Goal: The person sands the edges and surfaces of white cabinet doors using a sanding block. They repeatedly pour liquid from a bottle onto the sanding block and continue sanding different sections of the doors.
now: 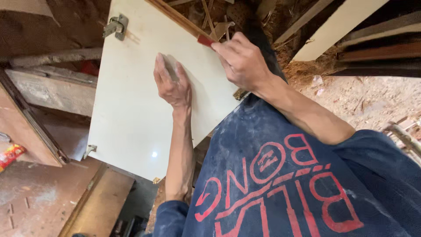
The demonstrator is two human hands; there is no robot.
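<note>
Work looks mid-way: our left hand (173, 83) lies flat, fingers spread open, on the white panel (144, 109) w/ hinges (115, 26) already on, our right hand (241, 61) closed round a red-tipped tool (205, 41) at the panel's top edge, tip just past the fingers; edge job unfinished, we judge.

I see my left hand (173, 83) pressed flat, fingers together, arm straight, while my right hand (241, 61) is curled in a grip, elbow bent
</note>
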